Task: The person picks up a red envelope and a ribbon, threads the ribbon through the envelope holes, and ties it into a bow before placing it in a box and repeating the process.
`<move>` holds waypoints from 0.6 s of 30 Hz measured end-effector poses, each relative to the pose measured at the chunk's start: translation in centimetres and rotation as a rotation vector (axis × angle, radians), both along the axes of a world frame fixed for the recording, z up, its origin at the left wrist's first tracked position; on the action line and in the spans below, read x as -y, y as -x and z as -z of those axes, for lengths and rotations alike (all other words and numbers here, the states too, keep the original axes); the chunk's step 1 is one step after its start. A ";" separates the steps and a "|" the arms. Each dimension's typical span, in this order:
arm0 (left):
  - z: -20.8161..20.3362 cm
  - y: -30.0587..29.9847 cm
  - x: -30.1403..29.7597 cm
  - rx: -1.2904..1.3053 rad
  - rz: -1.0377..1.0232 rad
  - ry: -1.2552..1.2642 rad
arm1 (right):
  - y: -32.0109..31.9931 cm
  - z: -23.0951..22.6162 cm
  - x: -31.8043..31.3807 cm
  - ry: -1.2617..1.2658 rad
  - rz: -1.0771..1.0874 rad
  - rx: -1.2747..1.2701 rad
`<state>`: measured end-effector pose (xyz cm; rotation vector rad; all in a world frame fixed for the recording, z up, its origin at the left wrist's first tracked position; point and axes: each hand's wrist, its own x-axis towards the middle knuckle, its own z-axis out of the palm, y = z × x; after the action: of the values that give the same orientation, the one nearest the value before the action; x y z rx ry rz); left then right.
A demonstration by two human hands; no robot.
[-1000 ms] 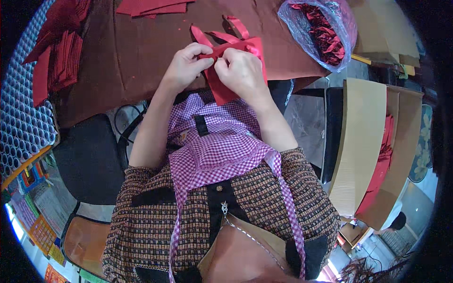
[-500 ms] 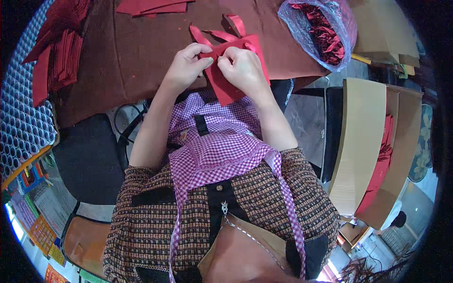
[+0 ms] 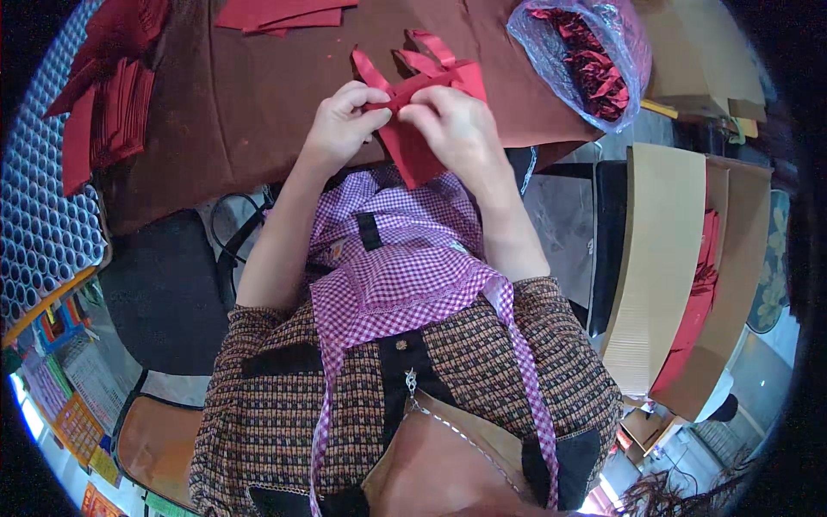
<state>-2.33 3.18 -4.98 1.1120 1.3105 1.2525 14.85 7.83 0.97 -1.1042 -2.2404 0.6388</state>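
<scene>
A red paper bag (image 3: 408, 157) lies at the near edge of the brown-covered table, its lower corner reaching over the edge. Red ribbon loops (image 3: 432, 50) stick out beyond its far side. Thumb and fingers of my left hand (image 3: 341, 127) pinch the bag's upper edge at the left. My right hand (image 3: 460, 129) is closed on the same edge, close beside the left fingertips, and covers part of the bag. Whether a ribbon end is also between the right fingers is hidden.
A stack of red folded bags (image 3: 116, 116) lies at the left, with more flat red pieces (image 3: 284, 13) at the far edge. A clear plastic bag (image 3: 633, 52) of red ribbons sits far right. An open cardboard box (image 3: 659, 267) with red pieces stands beside the table.
My right hand has turned and shifted slightly right along the bag's edge. The left fingers have rolled a little, and the bag's upper edge is now folded or tilted more.
</scene>
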 end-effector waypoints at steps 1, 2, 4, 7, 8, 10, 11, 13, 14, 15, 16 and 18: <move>0.3 0.0 0.0 0.001 0.001 -0.002 | -0.3 -0.5 -0.1 -0.036 0.001 -0.065; 0.8 0.0 0.1 -0.078 0.001 -0.083 | -0.7 -0.8 -0.2 -0.060 0.026 -0.085; 0.8 -0.2 0.1 -0.159 0.004 -0.166 | -1.1 -1.2 -0.6 -0.165 -0.038 -0.056; 0.4 -0.5 0.4 -0.240 -0.007 -0.281 | -1.5 -1.4 -0.6 -0.267 -0.148 0.083; 0.2 -0.5 0.5 -0.248 -0.010 -0.268 | -1.5 -1.6 -0.5 -0.265 -0.167 0.125; -0.1 -0.6 0.4 -0.257 -0.013 -0.258 | -1.5 -1.8 -0.6 -0.244 -0.199 0.181; -0.1 -0.7 0.3 -0.223 -0.011 -0.234 | -1.5 -1.5 -0.7 -0.243 -0.198 0.180; -0.7 -0.7 0.5 -0.196 -0.018 -0.221 | -1.3 -1.1 -0.9 -0.308 -0.171 0.127; -1.0 -0.7 0.6 -0.209 -0.007 -0.215 | -1.3 -1.0 -0.9 -0.313 -0.174 0.124; -0.9 -0.7 0.6 -0.219 0.008 -0.203 | -1.2 -0.7 -1.0 -0.313 -0.162 0.105; -1.0 -0.6 0.5 -0.220 0.009 -0.202 | -1.1 -0.5 -1.1 -0.314 -0.150 0.086; -1.3 -0.5 0.5 -0.389 0.008 -0.263 | -1.0 0.0 -1.1 -0.334 -0.143 0.076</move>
<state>-1.86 2.71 -3.70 1.6078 1.4488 1.2689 15.85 8.93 0.98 -0.8204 -2.3960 0.2652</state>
